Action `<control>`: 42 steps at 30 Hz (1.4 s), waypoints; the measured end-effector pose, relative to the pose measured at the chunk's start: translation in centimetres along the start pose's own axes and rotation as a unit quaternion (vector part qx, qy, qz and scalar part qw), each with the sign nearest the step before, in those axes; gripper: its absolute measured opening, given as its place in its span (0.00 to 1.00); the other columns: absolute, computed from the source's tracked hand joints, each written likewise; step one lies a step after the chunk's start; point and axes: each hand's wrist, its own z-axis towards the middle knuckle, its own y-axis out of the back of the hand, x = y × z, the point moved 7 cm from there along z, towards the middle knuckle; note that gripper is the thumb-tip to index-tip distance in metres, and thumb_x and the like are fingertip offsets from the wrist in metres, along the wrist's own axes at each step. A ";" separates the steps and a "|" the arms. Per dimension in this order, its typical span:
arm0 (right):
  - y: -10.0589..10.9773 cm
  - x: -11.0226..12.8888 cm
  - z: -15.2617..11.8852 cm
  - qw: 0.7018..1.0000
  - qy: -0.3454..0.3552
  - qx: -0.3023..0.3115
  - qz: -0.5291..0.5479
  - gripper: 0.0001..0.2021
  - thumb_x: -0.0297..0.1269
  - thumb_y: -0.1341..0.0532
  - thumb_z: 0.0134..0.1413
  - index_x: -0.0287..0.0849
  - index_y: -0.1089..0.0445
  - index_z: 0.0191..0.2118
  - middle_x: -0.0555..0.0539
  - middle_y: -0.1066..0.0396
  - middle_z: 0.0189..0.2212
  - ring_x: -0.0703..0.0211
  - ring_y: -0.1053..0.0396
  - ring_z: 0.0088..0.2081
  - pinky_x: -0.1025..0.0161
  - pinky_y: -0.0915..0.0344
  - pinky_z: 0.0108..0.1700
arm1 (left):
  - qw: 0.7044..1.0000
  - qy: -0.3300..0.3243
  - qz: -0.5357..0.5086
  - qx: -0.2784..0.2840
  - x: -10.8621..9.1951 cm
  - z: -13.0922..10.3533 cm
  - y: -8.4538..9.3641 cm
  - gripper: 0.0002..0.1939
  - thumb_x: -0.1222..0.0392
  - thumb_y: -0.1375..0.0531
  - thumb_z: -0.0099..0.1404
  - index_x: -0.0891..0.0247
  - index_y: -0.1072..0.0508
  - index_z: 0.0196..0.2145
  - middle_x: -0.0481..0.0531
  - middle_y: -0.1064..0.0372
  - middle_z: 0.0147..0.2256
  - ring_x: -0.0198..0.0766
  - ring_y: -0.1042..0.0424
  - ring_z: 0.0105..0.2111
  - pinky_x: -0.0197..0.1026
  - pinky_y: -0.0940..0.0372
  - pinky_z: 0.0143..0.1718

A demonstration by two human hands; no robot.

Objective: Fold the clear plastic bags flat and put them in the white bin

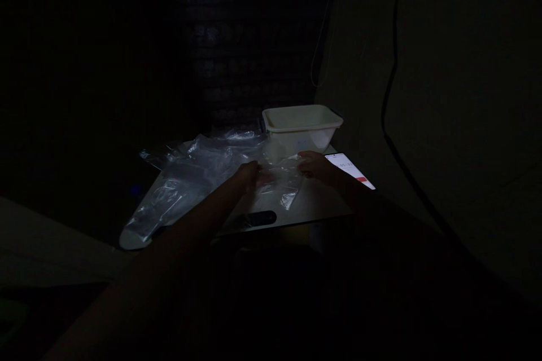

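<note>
Between my two hands is a clear plastic bag (284, 176), stretched a little above the table (309, 210). My left hand (250, 174) grips its left side, partly blurred. At the bag's upper right, my right hand (311, 163) is closed on the plastic. One corner of the bag hangs down and catches the light. To the left of my left hand lies a loose heap of clear plastic bags (203, 161), spread over the table's left half. The dim light hides most finger detail.
A white plastic tub (302, 138) stands at the back of the table. Right of my right hand lies a lit phone (350, 170). The table's front edge has a dark handle slot (260, 218). A dark cable (392, 141) hangs along the right wall; a brick wall (224, 39) rises behind.
</note>
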 end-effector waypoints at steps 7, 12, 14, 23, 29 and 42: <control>1.6 -1.0 1.1 0.995 -0.006 -0.075 -0.069 0.20 0.25 0.44 0.44 0.33 0.41 0.47 0.53 0.37 0.16 0.71 0.41 0.16 0.74 0.48 0.17 | 0.999 -0.038 0.028 -0.006 0.0 0.5 0.0 0.04 0.74 0.47 0.55 0.70 0.36 0.29 0.43 0.42 0.14 0.28 0.39 0.12 0.33 0.37 0.19; 1.8 -0.7 1.1 0.989 0.045 -0.086 -0.115 0.18 0.30 0.39 0.39 0.34 0.37 0.41 0.52 0.35 0.20 0.70 0.39 0.19 0.74 0.45 0.18 | 0.997 -0.048 0.046 0.035 0.1 0.5 -0.6 0.26 0.69 0.42 0.53 0.68 0.46 0.49 0.45 0.37 0.19 0.32 0.34 0.16 0.35 0.37 0.19; 1.6 -0.4 1.0 0.988 0.053 -0.086 -0.114 0.15 0.25 0.40 0.38 0.35 0.36 0.38 0.53 0.36 0.18 0.71 0.39 0.19 0.74 0.45 0.18 | 0.994 -0.061 0.076 0.054 0.2 0.4 -0.9 0.37 0.76 0.43 0.50 0.62 0.55 0.54 0.44 0.36 0.20 0.32 0.34 0.16 0.35 0.37 0.20; 1.4 -0.5 1.5 0.990 0.053 -0.094 -0.096 0.04 0.23 0.45 0.36 0.36 0.35 0.20 0.54 0.40 0.11 0.70 0.41 0.15 0.73 0.44 0.17 | 0.988 -0.097 0.110 0.038 0.2 1.1 -0.8 0.20 0.79 0.51 0.53 0.71 0.36 0.43 0.44 0.39 0.17 0.30 0.35 0.16 0.37 0.34 0.25; 1.5 0.9 1.5 0.985 0.131 -0.096 -0.064 0.16 0.28 0.48 0.41 0.40 0.37 0.40 0.47 0.31 0.33 0.65 0.33 0.32 0.68 0.36 0.29 | 0.984 -0.097 0.149 0.031 0.5 1.6 -0.2 0.11 0.78 0.47 0.50 0.71 0.30 0.30 0.43 0.40 0.13 0.28 0.36 0.14 0.33 0.35 0.22; -1.0 -0.4 0.1 0.774 0.102 -0.004 -0.624 0.12 0.35 0.47 0.42 0.38 0.33 0.35 0.40 0.32 0.37 0.53 0.34 0.36 0.63 0.41 0.31 | 0.960 -0.112 0.239 0.089 1.3 1.3 -2.2 0.09 0.80 0.42 0.40 0.69 0.33 0.17 0.45 0.39 0.10 0.32 0.36 0.14 0.37 0.37 0.21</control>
